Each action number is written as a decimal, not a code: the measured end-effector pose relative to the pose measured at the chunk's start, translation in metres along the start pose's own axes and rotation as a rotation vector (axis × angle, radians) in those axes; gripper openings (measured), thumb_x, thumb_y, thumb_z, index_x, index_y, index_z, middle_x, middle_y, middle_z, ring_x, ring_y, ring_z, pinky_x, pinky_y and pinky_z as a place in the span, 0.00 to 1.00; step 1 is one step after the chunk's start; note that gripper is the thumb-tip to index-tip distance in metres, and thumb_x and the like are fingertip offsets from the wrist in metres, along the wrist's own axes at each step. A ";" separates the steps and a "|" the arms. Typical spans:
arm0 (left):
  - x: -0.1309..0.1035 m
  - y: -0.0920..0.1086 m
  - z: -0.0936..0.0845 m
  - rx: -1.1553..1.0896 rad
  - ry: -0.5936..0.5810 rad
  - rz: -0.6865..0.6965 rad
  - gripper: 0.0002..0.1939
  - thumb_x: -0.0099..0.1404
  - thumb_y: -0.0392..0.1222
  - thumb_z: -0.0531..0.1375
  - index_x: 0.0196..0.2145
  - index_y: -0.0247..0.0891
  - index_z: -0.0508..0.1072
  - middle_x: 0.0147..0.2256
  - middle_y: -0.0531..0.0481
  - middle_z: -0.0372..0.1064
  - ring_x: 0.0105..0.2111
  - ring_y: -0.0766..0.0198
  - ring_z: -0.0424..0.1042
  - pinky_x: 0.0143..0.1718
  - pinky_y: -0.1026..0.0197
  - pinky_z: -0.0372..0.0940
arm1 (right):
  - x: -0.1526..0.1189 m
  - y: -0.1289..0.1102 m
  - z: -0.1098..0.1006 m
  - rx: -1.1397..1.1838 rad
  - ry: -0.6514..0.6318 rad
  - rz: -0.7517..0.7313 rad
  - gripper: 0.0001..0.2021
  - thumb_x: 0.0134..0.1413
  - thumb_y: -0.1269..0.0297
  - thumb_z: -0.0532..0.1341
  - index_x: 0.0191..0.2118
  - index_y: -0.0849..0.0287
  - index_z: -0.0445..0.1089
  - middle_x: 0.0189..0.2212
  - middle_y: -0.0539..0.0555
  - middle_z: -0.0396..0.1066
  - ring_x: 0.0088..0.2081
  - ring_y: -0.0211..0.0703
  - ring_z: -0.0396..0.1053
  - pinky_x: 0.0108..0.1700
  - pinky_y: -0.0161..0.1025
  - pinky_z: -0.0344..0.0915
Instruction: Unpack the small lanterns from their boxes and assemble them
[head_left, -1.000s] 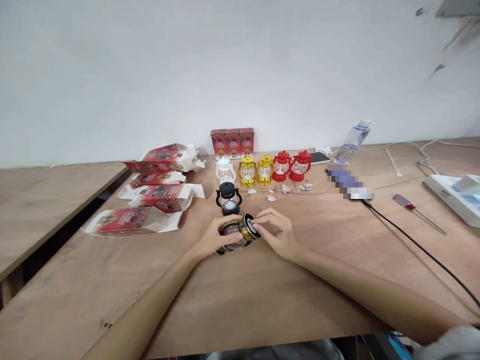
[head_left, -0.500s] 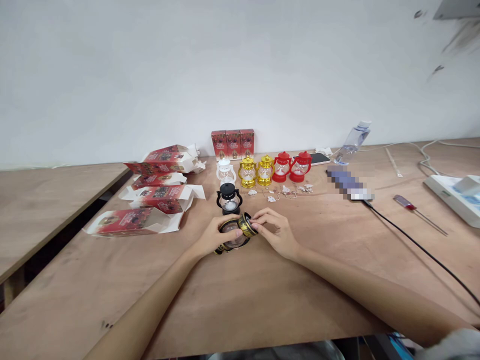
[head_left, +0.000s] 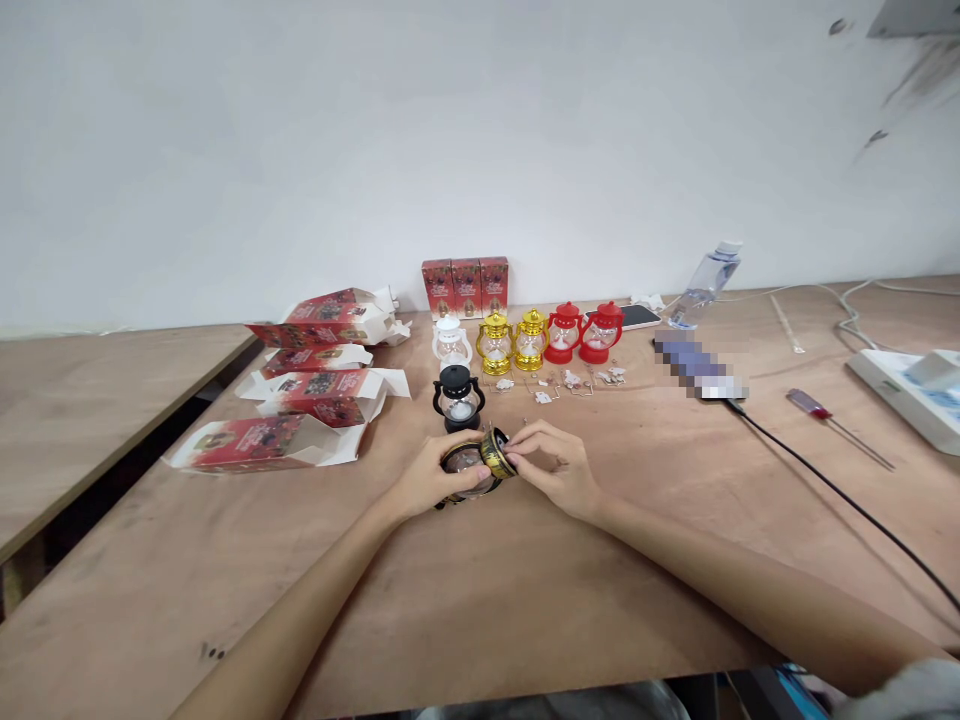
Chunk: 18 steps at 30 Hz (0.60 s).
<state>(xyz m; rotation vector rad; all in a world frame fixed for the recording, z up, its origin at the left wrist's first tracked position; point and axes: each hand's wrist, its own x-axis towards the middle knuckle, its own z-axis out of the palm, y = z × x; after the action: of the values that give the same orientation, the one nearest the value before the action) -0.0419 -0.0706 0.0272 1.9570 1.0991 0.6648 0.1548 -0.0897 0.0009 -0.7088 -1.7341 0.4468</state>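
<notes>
My left hand [head_left: 429,478] grips a small black and gold lantern [head_left: 474,462] lying on its side on the wooden table [head_left: 525,590]. My right hand [head_left: 553,468] pinches the lantern's gold-rimmed base end with its fingertips. Just behind stands a black lantern [head_left: 458,397] upright. Further back a row holds a white lantern [head_left: 449,343], two gold lanterns [head_left: 512,342] and two red lanterns [head_left: 582,332]. Small white tags [head_left: 559,382] lie in front of the row.
Opened red cartons [head_left: 300,400] lie at the left, three upright red boxes [head_left: 465,285] by the wall. A phone [head_left: 637,315], water bottle [head_left: 705,282], screwdriver [head_left: 832,422], black cable [head_left: 840,495] and white device [head_left: 911,395] sit at the right. A gap separates a second table [head_left: 90,400].
My hands stay on the lying lantern; the right fingers have shifted slightly on its base and the lantern has turned a little.
</notes>
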 end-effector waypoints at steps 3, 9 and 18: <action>0.000 0.002 0.000 0.022 -0.010 -0.001 0.27 0.52 0.50 0.59 0.46 0.30 0.71 0.41 0.44 0.74 0.40 0.53 0.71 0.43 0.57 0.63 | 0.000 -0.001 0.000 -0.029 0.014 -0.047 0.05 0.51 0.73 0.59 0.29 0.58 0.70 0.29 0.53 0.72 0.30 0.37 0.71 0.34 0.35 0.68; 0.000 0.002 -0.001 0.026 -0.049 0.000 0.26 0.53 0.50 0.59 0.45 0.29 0.72 0.40 0.44 0.74 0.40 0.54 0.71 0.43 0.58 0.64 | 0.000 -0.004 -0.001 -0.116 0.013 -0.161 0.06 0.52 0.74 0.58 0.31 0.58 0.70 0.28 0.54 0.72 0.30 0.37 0.71 0.33 0.34 0.69; 0.000 -0.002 -0.003 0.030 -0.053 0.004 0.26 0.54 0.49 0.59 0.46 0.30 0.72 0.40 0.45 0.74 0.40 0.54 0.71 0.45 0.56 0.63 | -0.001 -0.003 -0.001 -0.065 -0.014 -0.138 0.05 0.52 0.75 0.58 0.30 0.58 0.68 0.27 0.53 0.70 0.30 0.36 0.69 0.32 0.33 0.67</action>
<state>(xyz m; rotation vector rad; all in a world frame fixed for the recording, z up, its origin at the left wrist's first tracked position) -0.0449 -0.0691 0.0269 1.9915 1.0797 0.5984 0.1549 -0.0923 0.0023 -0.6285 -1.8042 0.3023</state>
